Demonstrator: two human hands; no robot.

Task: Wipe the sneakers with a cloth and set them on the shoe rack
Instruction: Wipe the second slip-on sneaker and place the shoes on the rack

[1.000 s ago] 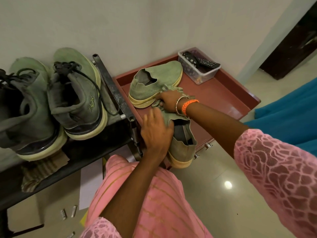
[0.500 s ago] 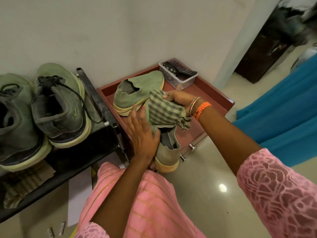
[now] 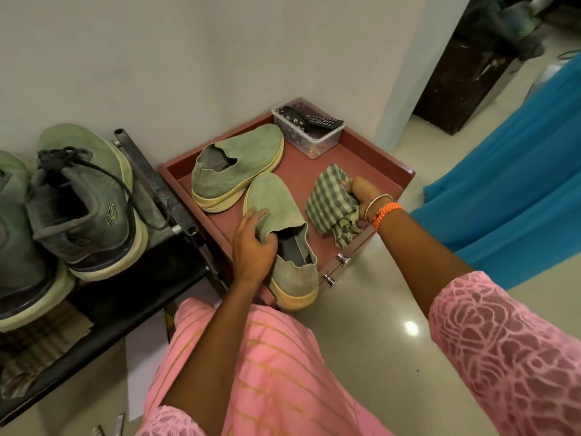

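Observation:
Two green slip-on sneakers lie on a red-brown low cabinet top (image 3: 371, 158). The near sneaker (image 3: 279, 212) hangs over the front edge, and my left hand (image 3: 253, 243) grips its opening. The far sneaker (image 3: 242, 162) rests behind it, untouched. My right hand (image 3: 361, 191) holds a checked cloth (image 3: 330, 206) down on the cabinet top, to the right of the near sneaker. On the left stands a black shoe rack (image 3: 151, 180) with two laced green sneakers (image 3: 85, 196) on its top shelf.
A clear plastic box (image 3: 309, 136) with a remote sits at the cabinet's back corner. Another folded cloth (image 3: 37, 338) lies on the rack's lower shelf. Blue fabric (image 3: 518, 171) hangs at the right. Glossy floor tiles (image 3: 377, 325) lie below.
My right hand lifted the cloth off the near sneaker and carried it right, down onto the cabinet top. My left hand shifted its grip to the shoe's opening. The camera panned right.

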